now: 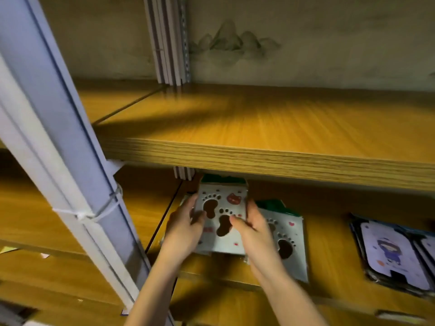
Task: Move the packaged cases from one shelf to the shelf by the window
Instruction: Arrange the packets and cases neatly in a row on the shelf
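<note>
A stack of packaged cases (221, 208), grey cards with brown footprint cutouts and green tops, sits on the lower wooden shelf (329, 245). My left hand (186, 227) grips the stack's left edge, and my right hand (253, 229) grips its right edge, thumb on the front. Just to the right, partly behind my right hand, a second footprint pack (287, 241) lies flat on the same shelf. A pile of lilac cases with a cartoon figure (390, 255) lies at the shelf's far right.
An upper wooden shelf board (270, 128) overhangs the stack closely. A pale metal upright post (54, 137), tied with white cord, slants down on the left. Another upright (169, 41) stands at the back against a wall with a mountain print.
</note>
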